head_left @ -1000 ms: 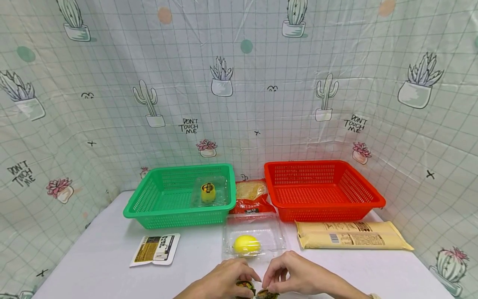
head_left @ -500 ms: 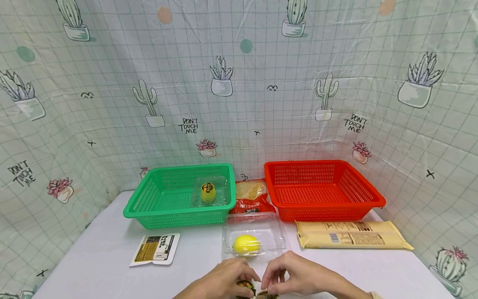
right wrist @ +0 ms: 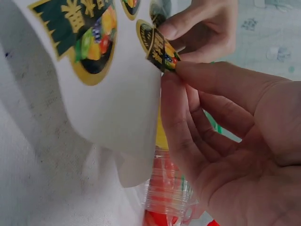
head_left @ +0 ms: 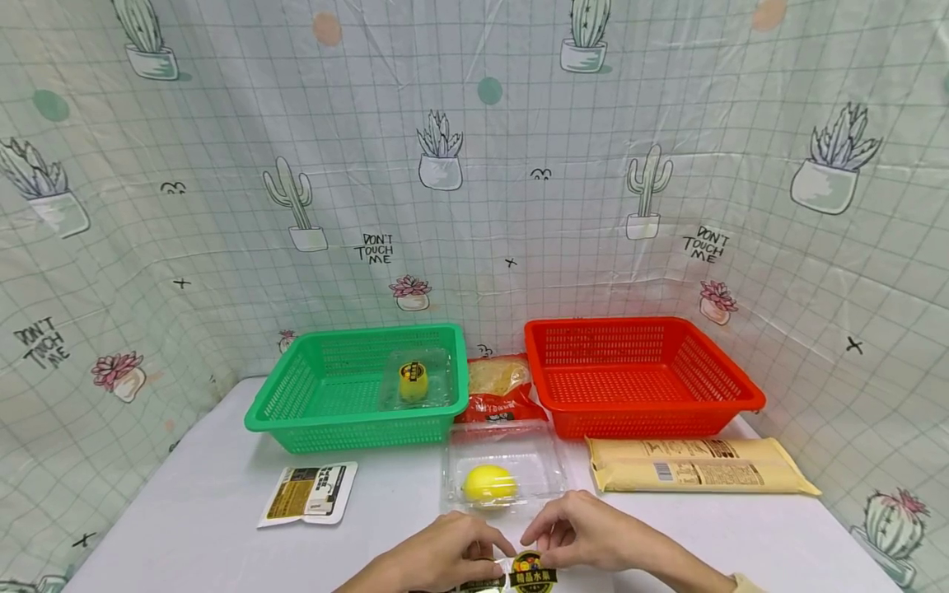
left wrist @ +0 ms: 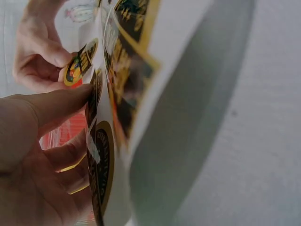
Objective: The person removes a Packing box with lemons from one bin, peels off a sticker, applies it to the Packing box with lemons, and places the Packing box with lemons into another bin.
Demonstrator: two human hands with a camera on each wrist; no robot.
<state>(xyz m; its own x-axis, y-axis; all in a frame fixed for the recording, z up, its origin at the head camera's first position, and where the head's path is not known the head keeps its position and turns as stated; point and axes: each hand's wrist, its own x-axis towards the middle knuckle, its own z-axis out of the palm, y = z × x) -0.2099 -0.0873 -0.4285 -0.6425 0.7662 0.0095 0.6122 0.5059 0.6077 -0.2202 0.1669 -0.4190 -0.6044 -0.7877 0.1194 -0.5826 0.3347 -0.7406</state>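
At the near edge of the head view, my left hand (head_left: 448, 550) grips a white sheet of stickers (right wrist: 115, 106) between thumb and fingers. The sheet stands bent in both wrist views and carries several black-and-gold fruit labels. With thumb and index finger, my right hand (head_left: 593, 535) pinches one round fruit sticker (head_left: 533, 572) by its edge. This sticker stands away from the sheet, though whether it is fully loose I cannot tell. Just beyond both hands, a clear plastic box (head_left: 535, 473) contains a yellow lemon (head_left: 490, 484).
A green basket (head_left: 356, 426) at back left holds a clear box with a labelled yellow fruit (head_left: 413, 381). Beside it lie a red food packet (head_left: 500, 391) and a red basket (head_left: 645, 409). A long beige packet (head_left: 704, 466) lies right, a small pouch (head_left: 310, 494) left.
My right hand has risen slightly, and the sticker it pinches has turned its printed face toward the head camera. More of the label sheet shows between the hands.
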